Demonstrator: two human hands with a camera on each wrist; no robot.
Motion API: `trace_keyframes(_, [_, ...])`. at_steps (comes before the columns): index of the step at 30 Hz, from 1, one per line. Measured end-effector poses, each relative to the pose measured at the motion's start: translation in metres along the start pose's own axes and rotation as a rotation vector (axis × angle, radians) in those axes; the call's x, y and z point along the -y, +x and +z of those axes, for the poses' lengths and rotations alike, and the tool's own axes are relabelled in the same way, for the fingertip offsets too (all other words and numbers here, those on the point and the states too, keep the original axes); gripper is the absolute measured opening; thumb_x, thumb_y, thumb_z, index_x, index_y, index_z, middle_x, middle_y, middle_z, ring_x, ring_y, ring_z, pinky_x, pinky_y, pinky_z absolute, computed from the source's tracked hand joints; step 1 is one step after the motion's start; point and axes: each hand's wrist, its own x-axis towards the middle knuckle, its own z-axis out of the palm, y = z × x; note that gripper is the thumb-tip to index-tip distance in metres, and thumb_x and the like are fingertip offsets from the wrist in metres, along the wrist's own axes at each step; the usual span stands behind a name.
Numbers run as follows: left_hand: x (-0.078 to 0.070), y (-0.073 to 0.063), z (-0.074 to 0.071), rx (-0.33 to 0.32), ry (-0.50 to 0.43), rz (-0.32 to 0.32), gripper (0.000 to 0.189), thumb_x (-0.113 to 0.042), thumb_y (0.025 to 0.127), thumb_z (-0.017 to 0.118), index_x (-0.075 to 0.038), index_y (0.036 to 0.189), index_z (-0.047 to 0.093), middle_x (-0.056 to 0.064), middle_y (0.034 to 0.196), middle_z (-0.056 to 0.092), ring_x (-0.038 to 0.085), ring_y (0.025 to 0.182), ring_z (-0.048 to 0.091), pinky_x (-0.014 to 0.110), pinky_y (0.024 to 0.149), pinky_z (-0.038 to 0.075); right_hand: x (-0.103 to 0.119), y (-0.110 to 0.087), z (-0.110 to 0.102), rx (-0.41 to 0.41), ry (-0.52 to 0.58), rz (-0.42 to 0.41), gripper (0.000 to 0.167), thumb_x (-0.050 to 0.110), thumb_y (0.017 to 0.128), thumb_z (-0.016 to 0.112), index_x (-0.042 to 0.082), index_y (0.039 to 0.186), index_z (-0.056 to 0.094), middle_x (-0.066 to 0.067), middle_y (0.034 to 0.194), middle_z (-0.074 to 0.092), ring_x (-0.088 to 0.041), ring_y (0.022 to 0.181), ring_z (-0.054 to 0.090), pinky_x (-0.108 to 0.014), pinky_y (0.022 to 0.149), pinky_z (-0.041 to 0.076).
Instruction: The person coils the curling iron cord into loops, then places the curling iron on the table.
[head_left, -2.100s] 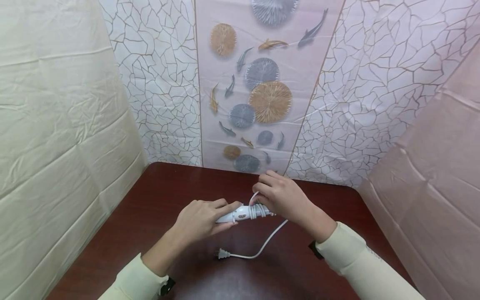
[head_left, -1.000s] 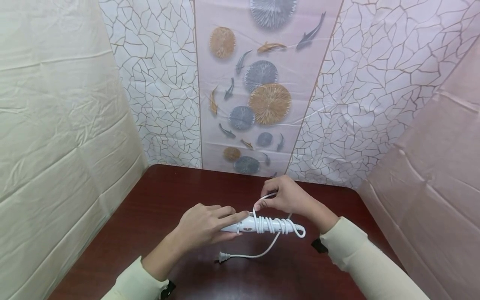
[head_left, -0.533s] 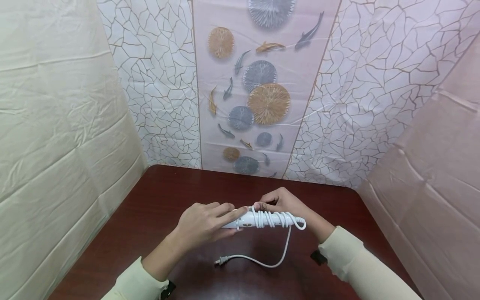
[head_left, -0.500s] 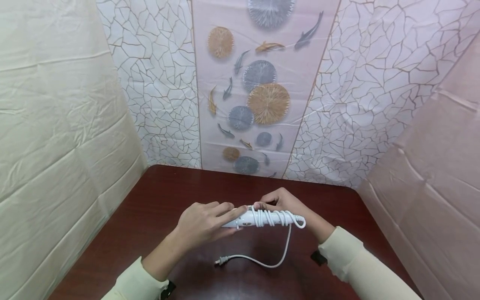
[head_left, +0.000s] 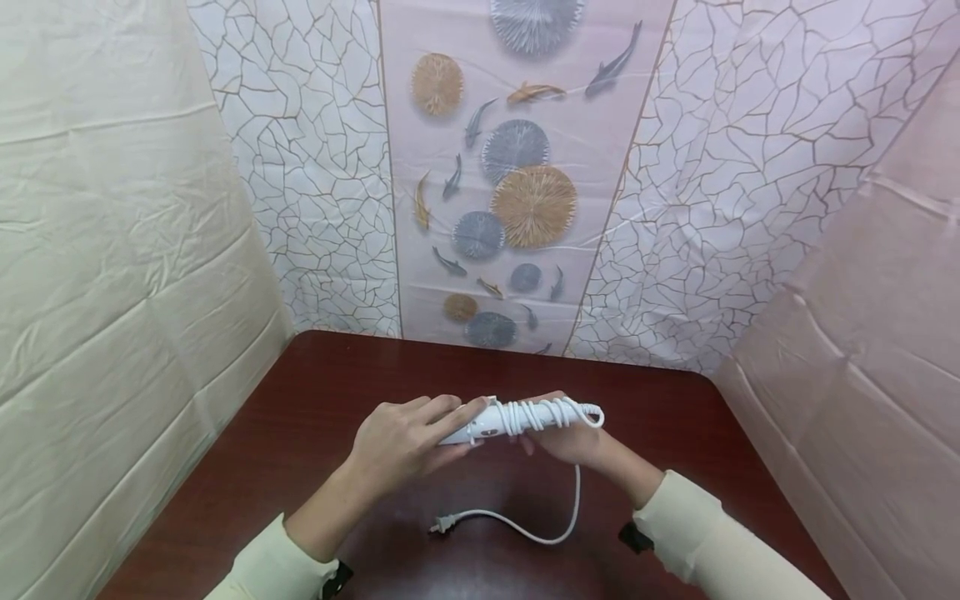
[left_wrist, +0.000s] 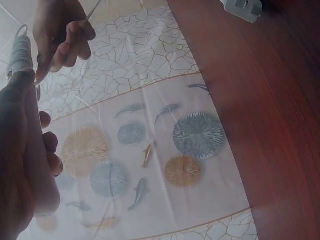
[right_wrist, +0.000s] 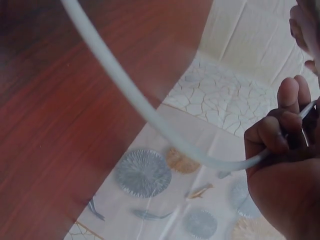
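Note:
In the head view, my left hand (head_left: 393,437) grips a white hair straightener (head_left: 489,425) by its left part, held up over the table. Several turns of its white power cord (head_left: 534,414) wrap the handle, and a loop stands out at the right end. My right hand (head_left: 573,442) is behind and under the handle, partly hidden by it. The right wrist view shows that hand (right_wrist: 285,170) with fingers curled round the cord (right_wrist: 135,100). The loose cord hangs down in a curve to the two-prong plug (head_left: 444,524) on the table.
The dark red wooden table (head_left: 337,375) stands against a patterned cloth (head_left: 322,167) at the back. Pale cloth walls (head_left: 135,250) close in the left and right sides. A dark strap piece (head_left: 636,537) shows under the right sleeve.
More cord has gone round the handle since the first frame. My right hand has come down from above the handle to beneath it, and the straightener's right end has tilted up slightly.

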Motion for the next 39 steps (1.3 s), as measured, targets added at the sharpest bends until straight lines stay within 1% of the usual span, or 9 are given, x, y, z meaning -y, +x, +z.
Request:
trace_keyframes(3, [0.0, -0.001, 0.001, 0.002, -0.019, -0.038, 0.063, -0.046, 0.089, 0.091, -0.027, 0.146, 0.073, -0.009, 0.107, 0.077, 0.009, 0.076, 0.073, 0.026, 0.051, 0.052, 0.003, -0.002, 0.006, -0.024, -0.074, 0.08, 0.028, -0.001, 0.105, 0.061, 0.007, 0.082, 0.074, 0.0, 0.059, 0.065, 0.0, 0.057, 0.058, -0.023, 0.062, 0.05])
trace_keyframes(6, [-0.001, -0.002, 0.003, 0.017, -0.043, -0.091, 0.06, -0.045, 0.09, 0.089, -0.028, 0.145, 0.073, -0.009, 0.106, 0.076, 0.008, 0.076, 0.073, 0.028, 0.05, 0.052, 0.005, -0.004, 0.014, -0.076, -0.098, 0.148, 0.032, 0.003, 0.107, 0.06, 0.012, 0.079, 0.073, 0.005, 0.057, 0.06, 0.003, 0.055, 0.053, -0.025, 0.058, 0.047])
trace_keyframes(10, [-0.002, -0.002, 0.003, 0.052, -0.061, -0.149, 0.057, -0.045, 0.093, 0.086, -0.028, 0.145, 0.072, -0.009, 0.106, 0.076, 0.008, 0.075, 0.072, 0.029, 0.05, 0.052, 0.006, -0.007, 0.024, -0.165, -0.127, 0.141, 0.034, 0.003, 0.108, 0.06, 0.014, 0.079, 0.073, 0.01, 0.06, 0.06, 0.003, 0.056, 0.053, -0.025, 0.058, 0.048])
trace_keyframes(15, [-0.003, -0.002, 0.003, 0.079, -0.054, -0.191, 0.055, -0.046, 0.094, 0.086, -0.029, 0.144, 0.073, -0.009, 0.103, 0.076, 0.009, 0.073, 0.071, 0.031, 0.049, 0.053, 0.011, -0.01, 0.034, -0.222, -0.24, 0.047, 0.026, 0.007, 0.108, 0.067, 0.016, 0.084, 0.074, 0.01, 0.07, 0.065, 0.007, 0.062, 0.049, -0.02, 0.06, 0.047])
trace_keyframes(20, [-0.002, -0.003, 0.003, 0.097, -0.06, -0.231, 0.055, -0.045, 0.092, 0.087, -0.028, 0.143, 0.074, -0.009, 0.102, 0.075, 0.011, 0.069, 0.07, 0.034, 0.05, 0.055, 0.024, -0.012, 0.037, -0.212, -0.428, -0.061, 0.02, 0.009, 0.104, 0.071, 0.017, 0.087, 0.065, 0.011, 0.069, 0.052, 0.003, 0.062, 0.042, -0.018, 0.059, 0.041])
trace_keyframes(28, [-0.001, -0.002, 0.001, 0.133, -0.072, -0.266, 0.053, -0.046, 0.095, 0.085, -0.028, 0.144, 0.074, -0.009, 0.103, 0.076, 0.013, 0.064, 0.067, 0.035, 0.05, 0.054, 0.034, -0.013, 0.031, -0.221, -0.697, -0.213, 0.009, 0.007, 0.097, 0.08, 0.008, 0.103, 0.074, 0.003, 0.086, 0.066, -0.008, 0.073, 0.062, -0.028, 0.069, 0.056])
trace_keyframes(30, [-0.001, -0.002, 0.0, 0.142, -0.076, -0.273, 0.052, -0.046, 0.096, 0.084, -0.028, 0.144, 0.074, -0.009, 0.103, 0.076, 0.014, 0.063, 0.067, 0.035, 0.05, 0.054, 0.034, -0.012, 0.028, -0.253, -0.753, -0.283, 0.009, 0.014, 0.107, 0.072, 0.006, 0.106, 0.076, 0.001, 0.088, 0.068, -0.01, 0.074, 0.066, -0.028, 0.068, 0.058])
trace_keyframes(35, [-0.001, -0.003, 0.0, 0.17, -0.074, -0.278, 0.052, -0.047, 0.096, 0.083, -0.03, 0.144, 0.073, -0.01, 0.101, 0.075, 0.013, 0.061, 0.064, 0.035, 0.049, 0.052, 0.031, -0.01, 0.025, -0.348, -0.871, -0.433, 0.049, 0.033, 0.121, 0.039, 0.007, 0.102, 0.077, 0.001, 0.084, 0.068, -0.011, 0.068, 0.066, -0.025, 0.058, 0.055])
trace_keyframes(39, [-0.002, -0.005, 0.001, 0.192, -0.064, -0.275, 0.052, -0.049, 0.097, 0.082, -0.031, 0.144, 0.072, -0.011, 0.1, 0.074, 0.013, 0.06, 0.063, 0.034, 0.049, 0.051, 0.033, -0.009, 0.02, -0.355, -0.935, -0.489, 0.046, 0.034, 0.121, 0.044, 0.009, 0.099, 0.077, 0.004, 0.079, 0.065, -0.01, 0.064, 0.062, -0.024, 0.051, 0.049])
